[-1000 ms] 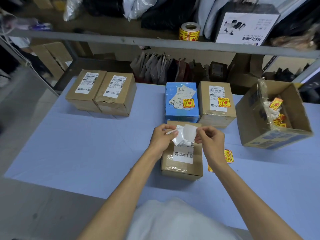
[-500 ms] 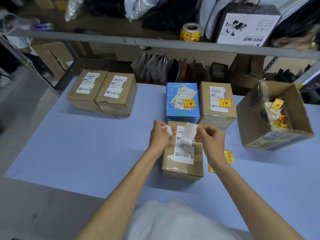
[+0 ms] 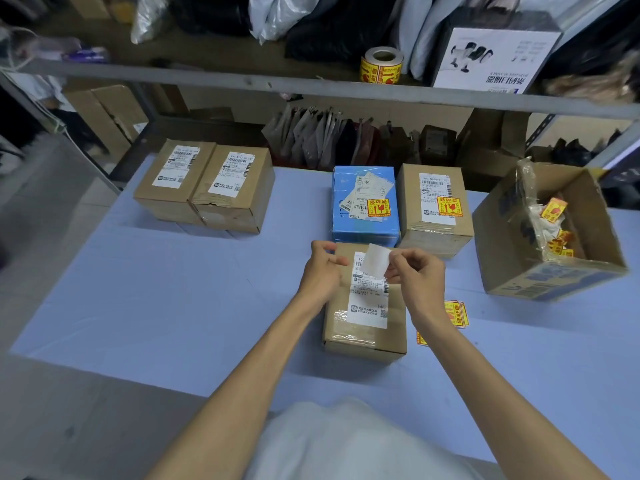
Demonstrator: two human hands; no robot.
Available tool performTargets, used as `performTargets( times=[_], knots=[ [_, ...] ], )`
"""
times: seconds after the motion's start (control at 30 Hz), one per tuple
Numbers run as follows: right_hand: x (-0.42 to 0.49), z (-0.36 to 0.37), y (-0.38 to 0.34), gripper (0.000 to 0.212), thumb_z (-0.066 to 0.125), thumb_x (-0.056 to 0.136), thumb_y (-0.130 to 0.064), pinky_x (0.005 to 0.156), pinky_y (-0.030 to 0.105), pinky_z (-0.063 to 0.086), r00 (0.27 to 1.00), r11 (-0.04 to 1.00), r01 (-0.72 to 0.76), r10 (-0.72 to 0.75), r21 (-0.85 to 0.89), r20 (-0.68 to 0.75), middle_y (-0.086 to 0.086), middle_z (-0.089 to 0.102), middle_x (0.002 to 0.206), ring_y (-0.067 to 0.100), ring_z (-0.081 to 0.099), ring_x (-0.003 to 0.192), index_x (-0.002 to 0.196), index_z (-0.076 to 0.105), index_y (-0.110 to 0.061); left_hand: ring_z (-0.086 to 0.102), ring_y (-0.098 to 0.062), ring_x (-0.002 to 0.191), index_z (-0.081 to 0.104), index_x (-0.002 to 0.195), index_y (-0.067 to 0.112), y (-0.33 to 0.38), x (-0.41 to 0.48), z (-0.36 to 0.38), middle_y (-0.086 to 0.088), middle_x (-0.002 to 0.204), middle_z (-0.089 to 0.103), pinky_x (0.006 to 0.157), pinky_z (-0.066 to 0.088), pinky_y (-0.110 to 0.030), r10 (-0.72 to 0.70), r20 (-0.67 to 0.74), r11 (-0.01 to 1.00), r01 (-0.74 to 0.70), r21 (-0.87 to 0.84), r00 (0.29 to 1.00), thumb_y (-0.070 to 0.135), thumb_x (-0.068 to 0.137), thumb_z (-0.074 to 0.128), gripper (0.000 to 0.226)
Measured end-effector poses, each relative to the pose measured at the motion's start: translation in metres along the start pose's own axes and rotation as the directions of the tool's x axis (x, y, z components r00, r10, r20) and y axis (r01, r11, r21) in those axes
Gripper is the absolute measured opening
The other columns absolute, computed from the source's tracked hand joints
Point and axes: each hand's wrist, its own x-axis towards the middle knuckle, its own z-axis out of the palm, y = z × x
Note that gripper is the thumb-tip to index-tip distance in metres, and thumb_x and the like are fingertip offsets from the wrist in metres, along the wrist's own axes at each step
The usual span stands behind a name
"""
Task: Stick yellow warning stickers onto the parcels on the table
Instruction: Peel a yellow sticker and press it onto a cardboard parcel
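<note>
Pale blue worktop point(image 3: 173, 289), five parcels on it.

Far-left corner: pair of brown cardboard parcels point(image 3: 180, 199), side by side and touching. White shipping labels only, no yellow on either.

Far edge, middle: blue wrapped parcel point(image 3: 346, 226) and, just beside it on the right, a labelled brown cardboard parcel point(image 3: 433, 223). Each with a yellow warning sticker point(image 3: 378, 206) on its top face.

Middle, under both hands: near brown cardboard parcel point(image 3: 367, 337), white label, no yellow visible.

Right hand point(image 3: 417, 277) raised over the far end of the near parcel, fingers pinching a small white rectangular slip point(image 3: 377, 259) by its right edge, white face to the camera. Possibly a sticker seen from the back, possibly its liner; not to be told from here.

Left hand point(image 3: 320, 271) just beside the slip, apart from it, fingers curled, thumb against forefinger. Anything held there hidden; cannot tell.

Loose yellow stickers point(image 3: 457, 311) flat on the worktop right of the near parcel, partly behind the right forearm. Open brown cardboard box point(image 3: 502, 244) at the right edge, crumpled white and yellow scraps inside. Roll of yellow stickers point(image 3: 382, 65) on the metal shelf point(image 3: 242, 81) above the far edge.

Tally, as judged: two of five done; third at the peeling stage, nothing pressed down yet. Left to do: sticker onto the near parcel, then the pair at the far-left corner.
</note>
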Motion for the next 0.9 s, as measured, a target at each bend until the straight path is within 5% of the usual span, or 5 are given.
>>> performTargets(
  times=[0.17, 0.23, 0.43, 0.67, 0.9],
  knots=[
    [-0.001, 0.001, -0.002, 0.012, 0.06, 0.09, -0.011, 0.058, 0.026, 0.056, 1.0, 1.0, 0.012, -0.012, -0.015, 0.0, 0.006, 0.068, 0.069, 0.011, 0.064, 0.058, 0.085, 0.07, -0.006, 0.053, -0.012, 0.095, 0.056, 0.097, 0.014, 0.005, -0.011, 0.007, -0.002, 0.102, 0.061, 0.066, 0.044, -0.015, 0.205, -0.021, 0.971, -0.201, 0.127, 0.978, -0.004, 0.088, 0.036, 0.029],
    [-0.002, 0.002, -0.004, 0.012, 0.06, 0.089, -0.01, 0.056, 0.021, 0.054, 1.0, 1.0, 0.012, -0.012, -0.005, 0.0, 0.005, 0.067, 0.069, 0.012, 0.064, 0.059, 0.083, 0.07, -0.007, 0.057, -0.013, 0.092, 0.059, 0.081, 0.016, 0.006, -0.014, 0.013, 0.0, 0.09, 0.064, 0.067, 0.048, -0.023, 0.25, -0.035, 0.964, -0.246, 0.105, 0.968, 0.013, 0.089, 0.041, 0.021],
    [-0.005, 0.003, -0.009, 0.012, 0.06, 0.085, -0.005, 0.056, 0.021, 0.052, 1.0, 1.0, 0.017, -0.017, 0.0, -0.021, 0.006, 0.066, 0.067, 0.011, 0.061, 0.058, 0.078, 0.069, -0.006, 0.04, -0.01, 0.052, 0.061, 0.085, 0.017, 0.007, -0.016, 0.025, 0.011, 0.055, 0.04, 0.054, 0.039, -0.026, 0.457, -0.026, 0.847, -0.426, 0.318, 0.889, 0.041, 0.082, 0.069, 0.025],
    [-0.004, 0.0, -0.007, 0.014, 0.062, 0.084, -0.005, 0.059, 0.024, 0.054, 0.999, 0.999, 0.033, -0.033, 0.012, -0.011, 0.006, 0.069, 0.067, 0.014, 0.065, 0.062, 0.075, 0.072, -0.01, 0.061, -0.015, 0.084, 0.064, 0.099, 0.019, 0.007, -0.014, 0.03, 0.001, 0.091, 0.067, 0.071, 0.05, -0.028, 0.492, -0.009, 0.737, -0.412, 0.536, 0.87, 0.046, 0.083, 0.067, 0.032],
    [-0.001, -0.005, -0.003, 0.014, 0.058, 0.094, -0.014, 0.055, 0.017, 0.053, 0.999, 0.991, -0.023, 0.02, 0.135, 0.028, 0.006, 0.071, 0.087, 0.014, 0.064, 0.062, 0.099, 0.07, -0.007, 0.063, -0.014, 0.092, 0.064, 0.095, 0.018, 0.004, -0.006, 0.022, 0.001, 0.098, 0.068, 0.072, 0.056, -0.027, 0.339, -0.091, 0.902, -0.296, 0.314, 0.936, 0.029, 0.091, 0.061, 0.012]
  ],
)
